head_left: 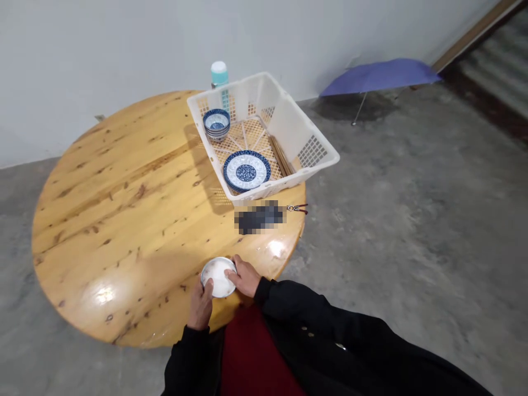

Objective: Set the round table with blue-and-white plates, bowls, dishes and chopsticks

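Note:
Both hands hold a small round white bowl [218, 278] at the near edge of the wooden table. My left hand [201, 303] grips its left side, the thumb over the rim. On the right, my right hand [244, 276] has its fingers around the rim and its thumb reaching across the white face. Whether that white is the bare bowl or something in it, I cannot tell. Farther off, a white plastic basket [299, 124] contains stacked blue-and-white bowls [216, 125], blue-and-white plates [246, 171] and several wooden chopsticks [281, 157].
A blurred dark flat object [259, 217] with a cord lies between the basket and my hands. Behind the basket stands a light-blue bottle [219, 74] with a white top. The round table [124, 220] is near a white wall. An open purple umbrella [379, 77] rests on the concrete floor.

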Demonstrator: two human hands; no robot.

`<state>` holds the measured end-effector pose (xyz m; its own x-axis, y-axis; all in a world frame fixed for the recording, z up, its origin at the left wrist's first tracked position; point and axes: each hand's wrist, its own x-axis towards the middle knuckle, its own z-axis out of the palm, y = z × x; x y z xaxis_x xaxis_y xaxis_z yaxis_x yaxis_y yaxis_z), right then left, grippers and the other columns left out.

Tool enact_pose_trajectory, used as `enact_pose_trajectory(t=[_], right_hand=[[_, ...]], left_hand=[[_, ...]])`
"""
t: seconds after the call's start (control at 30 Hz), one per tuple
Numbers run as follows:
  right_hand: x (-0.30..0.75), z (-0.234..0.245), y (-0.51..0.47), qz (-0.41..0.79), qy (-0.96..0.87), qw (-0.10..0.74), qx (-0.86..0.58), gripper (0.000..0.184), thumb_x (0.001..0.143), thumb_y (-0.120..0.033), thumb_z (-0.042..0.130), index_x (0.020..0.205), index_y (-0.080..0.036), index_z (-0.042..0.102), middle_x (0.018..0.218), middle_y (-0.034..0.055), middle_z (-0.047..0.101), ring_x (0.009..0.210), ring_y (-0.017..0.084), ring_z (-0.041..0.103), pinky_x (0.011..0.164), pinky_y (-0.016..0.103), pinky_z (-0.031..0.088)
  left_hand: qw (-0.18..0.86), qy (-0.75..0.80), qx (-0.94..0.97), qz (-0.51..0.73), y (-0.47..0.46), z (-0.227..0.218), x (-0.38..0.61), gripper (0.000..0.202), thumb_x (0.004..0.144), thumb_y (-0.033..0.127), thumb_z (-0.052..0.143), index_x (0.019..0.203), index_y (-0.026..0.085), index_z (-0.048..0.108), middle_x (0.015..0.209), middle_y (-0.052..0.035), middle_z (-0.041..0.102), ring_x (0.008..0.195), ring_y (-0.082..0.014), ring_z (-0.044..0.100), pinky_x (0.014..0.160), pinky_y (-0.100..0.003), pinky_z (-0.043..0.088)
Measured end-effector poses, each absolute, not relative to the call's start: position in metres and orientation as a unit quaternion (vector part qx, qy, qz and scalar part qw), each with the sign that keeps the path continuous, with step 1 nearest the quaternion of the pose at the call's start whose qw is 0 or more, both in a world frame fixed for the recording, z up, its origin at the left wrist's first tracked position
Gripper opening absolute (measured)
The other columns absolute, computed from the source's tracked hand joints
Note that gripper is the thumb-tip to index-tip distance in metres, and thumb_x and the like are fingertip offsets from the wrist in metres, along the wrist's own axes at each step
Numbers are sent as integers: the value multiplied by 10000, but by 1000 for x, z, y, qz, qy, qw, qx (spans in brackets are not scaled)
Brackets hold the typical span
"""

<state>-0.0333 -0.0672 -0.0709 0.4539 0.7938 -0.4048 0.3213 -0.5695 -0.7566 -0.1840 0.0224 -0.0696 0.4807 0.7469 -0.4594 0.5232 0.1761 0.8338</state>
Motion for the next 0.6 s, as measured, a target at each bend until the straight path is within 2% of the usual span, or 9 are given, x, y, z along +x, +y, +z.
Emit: enact_pose_trajectory(t=[0.33, 0.6], right_hand=[[-16, -59, -95, 452, -378, 297, -752, 243, 895, -228, 565, 1125, -150, 576, 902, 75, 698, 812, 214, 639, 717, 284, 420], [-7, -59, -126, 382, -309, 411, -768, 230, 862, -256, 569, 1069, -159, 595, 961, 77, 699, 894, 213, 635, 799, 313, 480]], left_hand=[[623, 532, 569, 74, -22, -47, -174, 628, 757, 574, 642, 1175, 108, 591, 1172, -167, 682, 1083, -304, 658, 866, -404, 573], [588, 434, 680, 49, -20, -35, -147, 498, 838, 587, 548, 1034, 136, 626, 989, -117, 693, 894, -253, 662, 730, -365, 574]])
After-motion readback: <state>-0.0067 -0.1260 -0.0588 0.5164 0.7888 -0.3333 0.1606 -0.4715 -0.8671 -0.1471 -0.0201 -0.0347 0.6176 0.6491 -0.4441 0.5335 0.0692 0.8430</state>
